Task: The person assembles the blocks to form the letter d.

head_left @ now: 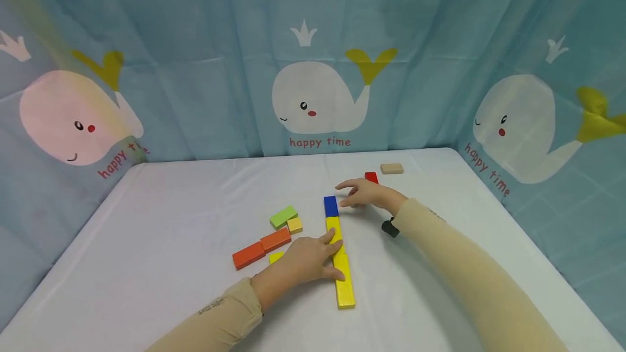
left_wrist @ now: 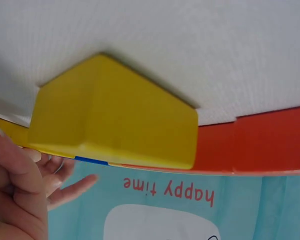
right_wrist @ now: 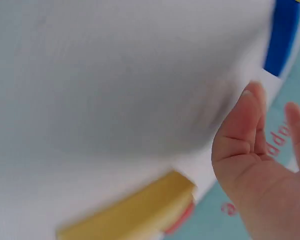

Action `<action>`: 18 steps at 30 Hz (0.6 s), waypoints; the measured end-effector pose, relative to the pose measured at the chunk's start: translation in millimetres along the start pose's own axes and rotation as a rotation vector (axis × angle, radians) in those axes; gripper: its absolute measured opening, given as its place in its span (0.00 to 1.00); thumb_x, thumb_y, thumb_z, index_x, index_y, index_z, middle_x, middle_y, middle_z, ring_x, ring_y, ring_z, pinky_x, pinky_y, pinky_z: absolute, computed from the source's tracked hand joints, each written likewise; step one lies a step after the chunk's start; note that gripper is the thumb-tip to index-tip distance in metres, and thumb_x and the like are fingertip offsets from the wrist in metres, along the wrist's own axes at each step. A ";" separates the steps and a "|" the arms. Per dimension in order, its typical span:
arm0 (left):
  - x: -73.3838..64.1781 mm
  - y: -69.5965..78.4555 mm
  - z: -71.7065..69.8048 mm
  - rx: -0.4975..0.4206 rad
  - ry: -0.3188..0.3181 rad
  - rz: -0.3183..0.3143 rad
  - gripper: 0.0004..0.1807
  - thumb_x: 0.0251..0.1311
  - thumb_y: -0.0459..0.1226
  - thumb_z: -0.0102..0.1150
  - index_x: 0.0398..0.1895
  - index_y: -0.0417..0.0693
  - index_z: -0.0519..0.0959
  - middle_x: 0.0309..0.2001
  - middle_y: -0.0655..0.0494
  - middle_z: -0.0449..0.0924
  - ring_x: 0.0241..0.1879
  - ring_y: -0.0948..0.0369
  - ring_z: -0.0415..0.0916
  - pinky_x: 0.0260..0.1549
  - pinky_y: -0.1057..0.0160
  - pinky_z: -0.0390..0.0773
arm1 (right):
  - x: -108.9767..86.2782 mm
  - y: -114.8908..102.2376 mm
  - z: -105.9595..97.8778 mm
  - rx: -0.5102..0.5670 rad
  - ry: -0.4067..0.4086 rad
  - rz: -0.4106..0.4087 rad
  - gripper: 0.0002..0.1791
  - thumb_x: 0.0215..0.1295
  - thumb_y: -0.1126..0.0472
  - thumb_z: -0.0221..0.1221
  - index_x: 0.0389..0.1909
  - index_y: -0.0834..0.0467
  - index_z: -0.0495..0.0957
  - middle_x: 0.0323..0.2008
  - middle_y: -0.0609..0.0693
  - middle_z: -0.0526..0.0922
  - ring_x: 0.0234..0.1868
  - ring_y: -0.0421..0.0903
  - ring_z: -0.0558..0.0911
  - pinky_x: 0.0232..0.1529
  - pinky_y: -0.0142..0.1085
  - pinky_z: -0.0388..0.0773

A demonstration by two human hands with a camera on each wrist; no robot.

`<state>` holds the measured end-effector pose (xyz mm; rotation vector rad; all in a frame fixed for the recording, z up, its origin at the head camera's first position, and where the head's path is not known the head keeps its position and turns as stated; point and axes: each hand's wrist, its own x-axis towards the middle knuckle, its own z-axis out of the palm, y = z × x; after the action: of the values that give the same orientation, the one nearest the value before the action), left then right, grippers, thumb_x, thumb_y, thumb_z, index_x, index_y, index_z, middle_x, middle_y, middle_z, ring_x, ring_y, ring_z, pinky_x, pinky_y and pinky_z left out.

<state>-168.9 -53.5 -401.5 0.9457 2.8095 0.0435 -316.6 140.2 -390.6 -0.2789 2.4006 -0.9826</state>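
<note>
A row of wooden blocks runs away from me on the white table: a near yellow block, a second yellow block, and a blue block at the far end. My left hand rests its spread fingers on the two yellow blocks, about where they meet. Just right of the blue block, my right hand hovers with loosely bent fingers and holds nothing visible. In the right wrist view a gap separates the thumb from the blue block.
Left of the row lie a green block, a small yellow-orange block, two orange-red blocks and a partly hidden yellow block. Beyond my right hand are a red block and a plain wooden block. A dark piece shows beside my right sleeve.
</note>
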 end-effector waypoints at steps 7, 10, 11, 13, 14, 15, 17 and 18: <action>0.7 3.5 1.1 -0.005 -0.017 -0.028 0.42 0.53 0.68 0.55 0.68 0.57 0.71 0.69 0.50 0.65 0.43 0.55 0.82 0.24 0.71 0.69 | -24.8 15.7 -37.4 0.026 0.098 -0.026 0.29 0.67 0.56 0.61 0.68 0.55 0.69 0.46 0.59 0.75 0.42 0.53 0.74 0.42 0.39 0.74; 0.5 3.5 1.7 -0.002 -0.017 -0.039 0.42 0.52 0.68 0.56 0.68 0.58 0.71 0.69 0.51 0.65 0.43 0.56 0.82 0.22 0.72 0.67 | -31.7 26.8 -51.1 0.029 0.123 -0.024 0.29 0.68 0.56 0.60 0.68 0.56 0.68 0.51 0.61 0.74 0.46 0.55 0.73 0.45 0.42 0.73; 0.3 3.5 1.9 -0.002 -0.019 -0.041 0.43 0.52 0.68 0.56 0.68 0.58 0.71 0.69 0.51 0.65 0.43 0.56 0.82 0.22 0.72 0.67 | -33.2 31.4 -54.9 0.030 0.124 -0.025 0.29 0.68 0.56 0.60 0.69 0.56 0.68 0.52 0.61 0.73 0.47 0.55 0.73 0.46 0.44 0.73; 0.1 3.3 1.6 -0.007 -0.016 -0.042 0.43 0.52 0.68 0.56 0.68 0.58 0.71 0.69 0.51 0.65 0.42 0.56 0.82 0.21 0.72 0.66 | -35.5 40.6 -61.2 0.023 0.114 -0.023 0.30 0.68 0.56 0.60 0.69 0.56 0.67 0.51 0.61 0.72 0.48 0.55 0.71 0.48 0.46 0.72; 0.2 3.0 1.6 -0.007 -0.014 -0.042 0.43 0.52 0.68 0.56 0.68 0.58 0.71 0.69 0.51 0.65 0.41 0.56 0.82 0.21 0.72 0.66 | -36.0 45.5 -63.8 0.011 0.103 -0.023 0.30 0.68 0.56 0.60 0.70 0.56 0.66 0.50 0.60 0.72 0.48 0.54 0.71 0.48 0.46 0.72; 0.3 2.8 1.6 -0.008 -0.013 -0.041 0.42 0.52 0.68 0.57 0.68 0.58 0.71 0.69 0.52 0.66 0.41 0.56 0.82 0.21 0.72 0.65 | -36.1 50.2 -66.0 -0.004 0.086 -0.023 0.31 0.68 0.56 0.60 0.70 0.56 0.66 0.48 0.59 0.72 0.48 0.54 0.71 0.47 0.46 0.72; 0.6 2.3 1.0 -0.006 -0.009 -0.039 0.42 0.52 0.68 0.57 0.68 0.58 0.71 0.69 0.52 0.66 0.41 0.56 0.82 0.21 0.72 0.65 | -35.3 60.2 -69.5 -0.033 0.046 -0.023 0.33 0.67 0.56 0.61 0.71 0.55 0.64 0.44 0.57 0.72 0.45 0.52 0.71 0.44 0.43 0.73; 0.9 2.2 0.8 -0.008 -0.008 -0.039 0.42 0.52 0.68 0.57 0.68 0.58 0.71 0.69 0.52 0.66 0.39 0.57 0.82 0.20 0.72 0.65 | -34.6 64.9 -70.8 -0.050 0.020 -0.022 0.33 0.67 0.57 0.61 0.72 0.55 0.63 0.43 0.56 0.72 0.43 0.51 0.71 0.42 0.41 0.73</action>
<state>-168.2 -51.2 -402.2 0.8871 2.8169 0.0461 -325.4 241.4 -380.1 -0.3150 2.4480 -0.9404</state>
